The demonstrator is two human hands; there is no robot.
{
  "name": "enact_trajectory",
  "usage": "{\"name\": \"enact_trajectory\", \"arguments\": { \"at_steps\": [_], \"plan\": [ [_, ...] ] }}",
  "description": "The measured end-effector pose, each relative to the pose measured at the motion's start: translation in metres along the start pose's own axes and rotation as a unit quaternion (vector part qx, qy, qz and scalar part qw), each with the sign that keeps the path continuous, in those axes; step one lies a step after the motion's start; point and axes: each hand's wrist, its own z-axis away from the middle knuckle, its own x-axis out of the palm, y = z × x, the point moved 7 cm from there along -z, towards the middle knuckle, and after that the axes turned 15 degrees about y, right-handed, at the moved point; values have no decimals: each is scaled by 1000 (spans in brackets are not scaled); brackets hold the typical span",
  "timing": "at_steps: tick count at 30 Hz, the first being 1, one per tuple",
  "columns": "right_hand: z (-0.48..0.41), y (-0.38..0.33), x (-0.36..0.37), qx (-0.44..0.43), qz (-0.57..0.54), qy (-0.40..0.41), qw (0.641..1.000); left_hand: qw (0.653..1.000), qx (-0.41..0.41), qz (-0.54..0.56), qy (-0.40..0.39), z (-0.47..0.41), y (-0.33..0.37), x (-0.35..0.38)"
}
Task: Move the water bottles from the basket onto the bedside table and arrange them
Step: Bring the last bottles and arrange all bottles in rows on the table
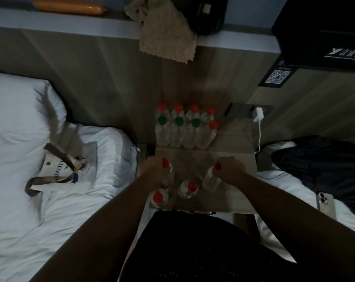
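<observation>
Water bottles [175, 135]: twelve. Eight stand beyond the hands, five orange-capped and three green-capped. One red-capped bottle [169, 176] is held in the left hand [154, 169], one in the right hand [231, 169]. Two more stand nearer than both hands.

Lighting: dim throughout.

Rear wall: a wood-grain panel [87, 74] topped by a pale ledge [50, 22]. A beige cloth [166, 37] hangs over the ledge edge. A black box [325, 27] occupies the upper right.

Wall fittings: a QR-code sign [277, 77] and a socket plate [239, 109] with a white charger [258, 115] plugged in, its cable hanging down.

Furniture: the bedside table [235, 139] stands against the panel, between two beds.
- Left bed [50, 231]: white linen, a pillow [15, 102], and a canvas tote bag [70, 174] lying on top.
- Right bed [280, 184]: a white sheet, a dark garment [325, 159], and a phone [325, 203] near its edge.
</observation>
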Motion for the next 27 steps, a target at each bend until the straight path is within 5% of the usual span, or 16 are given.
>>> {"name": "enact_trajectory", "arguments": {
  "at_steps": [7,18,27],
  "plan": [
    [-31,-50,4,16,-62,4,998,1000,18,23,9,-29,-9,-24],
    [-79,-123,10,-63,-8,18,998,999,35,25,23,-75,2,-38],
    [-97,-140,22,-24,-66,32,997,999,20,45,9,-98,13,-29]
  ]
}}
